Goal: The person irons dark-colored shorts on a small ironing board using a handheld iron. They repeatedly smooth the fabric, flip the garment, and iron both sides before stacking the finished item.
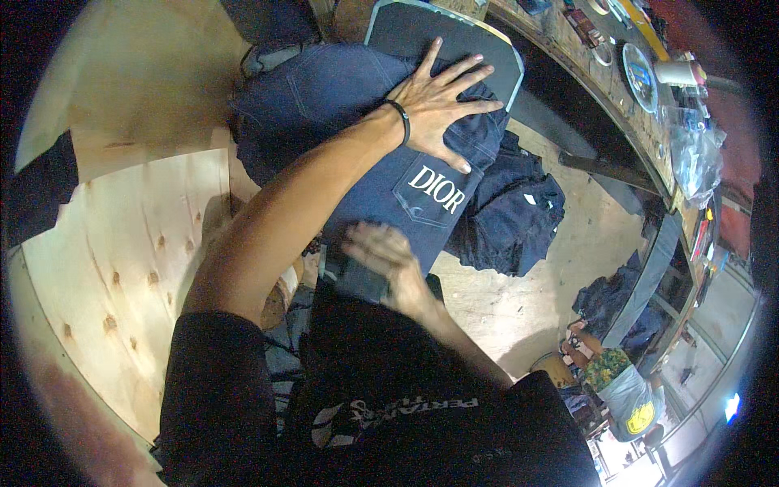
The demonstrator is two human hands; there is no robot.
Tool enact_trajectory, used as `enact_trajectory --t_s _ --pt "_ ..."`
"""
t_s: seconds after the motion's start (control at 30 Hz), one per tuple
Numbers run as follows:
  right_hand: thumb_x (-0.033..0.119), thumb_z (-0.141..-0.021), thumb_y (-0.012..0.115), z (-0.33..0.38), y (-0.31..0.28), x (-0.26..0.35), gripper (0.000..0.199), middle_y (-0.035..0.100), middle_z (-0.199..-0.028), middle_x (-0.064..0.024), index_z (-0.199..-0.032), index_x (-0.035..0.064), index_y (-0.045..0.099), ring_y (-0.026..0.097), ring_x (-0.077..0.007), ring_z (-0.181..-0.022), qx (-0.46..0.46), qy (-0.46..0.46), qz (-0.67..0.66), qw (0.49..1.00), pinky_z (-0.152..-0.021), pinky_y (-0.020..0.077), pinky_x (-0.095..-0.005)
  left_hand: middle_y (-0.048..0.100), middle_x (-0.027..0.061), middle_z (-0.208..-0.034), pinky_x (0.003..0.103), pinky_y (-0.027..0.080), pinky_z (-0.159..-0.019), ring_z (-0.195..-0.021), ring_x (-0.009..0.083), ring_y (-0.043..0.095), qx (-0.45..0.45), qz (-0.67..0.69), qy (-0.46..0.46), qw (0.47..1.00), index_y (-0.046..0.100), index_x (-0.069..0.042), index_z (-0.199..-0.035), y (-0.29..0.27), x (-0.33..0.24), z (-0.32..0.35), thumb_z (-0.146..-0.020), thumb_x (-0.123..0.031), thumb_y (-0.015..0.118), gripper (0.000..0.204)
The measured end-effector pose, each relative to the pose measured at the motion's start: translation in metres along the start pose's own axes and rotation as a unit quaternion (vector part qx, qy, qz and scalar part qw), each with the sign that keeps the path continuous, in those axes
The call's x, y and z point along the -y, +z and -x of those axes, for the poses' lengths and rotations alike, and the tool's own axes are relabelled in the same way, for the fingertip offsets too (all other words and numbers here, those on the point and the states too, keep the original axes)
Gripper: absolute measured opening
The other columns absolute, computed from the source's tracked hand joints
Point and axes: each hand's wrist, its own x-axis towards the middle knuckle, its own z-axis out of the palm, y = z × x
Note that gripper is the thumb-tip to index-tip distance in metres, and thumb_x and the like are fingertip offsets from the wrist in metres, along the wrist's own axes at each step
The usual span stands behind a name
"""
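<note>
Dark blue denim trousers [324, 105] lie spread over a dark padded board [454, 40] in front of me. A back pocket [430, 195] with white lettering faces up. My left hand [442, 101], with a black band on the wrist, lies flat with fingers spread on the denim near the board's far end. My right hand [381, 260], blurred, rests on the near end of the trousers by a dark grey edge; whether it grips the cloth I cannot tell.
More dark denim garments [511, 211] hang in a heap right of the board. Plywood panels [122, 243] lie on the left. A cluttered wooden bench [617, 89] with a plate, cup and plastic bags runs along the upper right. Another person [608, 373] sits low at the lower right.
</note>
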Motion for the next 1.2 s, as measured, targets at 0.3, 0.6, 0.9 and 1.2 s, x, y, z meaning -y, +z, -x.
enact_trajectory --t_s 0.3,0.6,0.9,1.2 --pt "0.024 -0.064 0.086 0.022 -0.014 0.003 0.082 0.055 -0.156 -0.0155 -0.143 0.0100 0.066 0.044 -0.0363 -0.150 0.022 0.009 -0.170 0.985 -0.127 0.0276 -0.0529 0.019 0.0155 -0.174 0.081 0.003 -0.120 -0.161 0.0375 0.014 -0.038 -0.033 0.009 0.999 0.042 -0.039 -0.160 0.008 0.003 -0.001 -0.061 -0.089 0.073 0.115" --pt "0.012 -0.070 0.078 -0.012 -0.098 0.000 0.067 0.061 -0.140 -0.0189 -0.135 0.0030 0.065 0.053 -0.0404 -0.136 -0.231 0.016 0.082 0.969 -0.119 0.0373 -0.0527 0.015 0.0216 -0.173 0.087 0.013 -0.110 -0.160 0.0447 0.012 -0.219 -0.067 -0.278 0.933 0.031 -0.020 -0.165 0.008 -0.058 0.079 -0.075 -0.072 0.077 0.114" --pt "0.016 -0.087 0.069 -0.053 0.029 -0.011 0.049 0.051 -0.149 -0.0112 -0.134 0.0274 0.068 0.025 -0.0480 -0.154 -0.287 0.018 0.317 0.904 -0.120 0.0067 -0.0796 0.055 0.0326 -0.145 0.052 0.045 -0.108 -0.126 0.0499 0.058 -0.039 0.362 -0.512 0.778 0.040 0.002 -0.155 0.073 -0.132 0.277 -0.106 -0.045 0.055 0.070" --pt "0.014 -0.078 0.076 -0.160 0.034 0.062 0.065 0.056 -0.145 -0.0142 -0.142 0.0165 0.062 0.041 -0.0447 -0.146 -0.278 -0.052 0.062 0.957 -0.124 0.0190 -0.0695 0.044 0.0269 -0.159 0.050 0.039 -0.119 -0.141 0.0390 0.050 -0.203 0.393 -0.383 0.811 0.036 -0.002 -0.158 0.069 -0.068 0.272 -0.103 -0.036 0.061 0.069"
